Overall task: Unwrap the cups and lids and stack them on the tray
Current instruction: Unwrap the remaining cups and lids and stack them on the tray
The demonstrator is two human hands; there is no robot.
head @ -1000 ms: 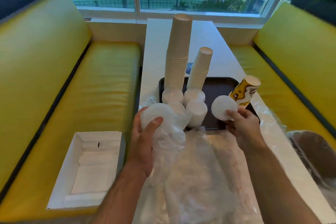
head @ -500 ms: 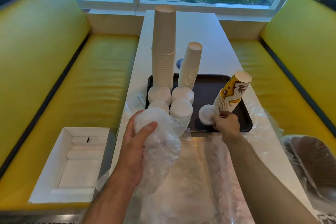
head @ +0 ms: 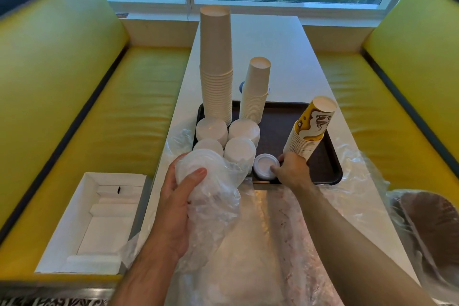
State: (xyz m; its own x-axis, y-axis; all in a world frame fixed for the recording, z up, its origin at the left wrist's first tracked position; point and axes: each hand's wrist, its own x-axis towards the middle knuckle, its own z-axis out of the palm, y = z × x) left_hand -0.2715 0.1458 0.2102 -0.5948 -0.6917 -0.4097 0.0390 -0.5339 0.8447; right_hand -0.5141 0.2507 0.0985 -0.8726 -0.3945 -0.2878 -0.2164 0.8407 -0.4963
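**Lids half out of the wrap, one going down on the tray**

Lids (head: 196,169) are what you have in your left hand (head: 173,208): a short column of them inside thin, crinkled clear plastic wrap (head: 213,206), your fingers curled behind it and your thumb pressed across the front. Your right hand (head: 289,166) has its fingertips on the edge of a single lid (head: 265,165), a shallow white disc with a raised rim, sitting on the near edge of the dark tray (head: 330,156). Whether those fingers pinch it or only touch it, I cannot tell.

What could go wrong:
- The printed cup stack (head: 308,131) leans, and your right hand is just beside its base. A knock from your knuckles would likely topple it.
- The tall cup stack (head: 216,67) and the shorter one (head: 257,89) are narrow paper columns; jolting the tray could tip them.
- The film looks slippery. If your left grip loosens, the wrapped lids may slide out and scatter.
- The single lid lies close to the tray's lip, beside four finished lid stacks (head: 238,149); a nudge could push it off onto the loose plastic spread over the table (head: 285,57).
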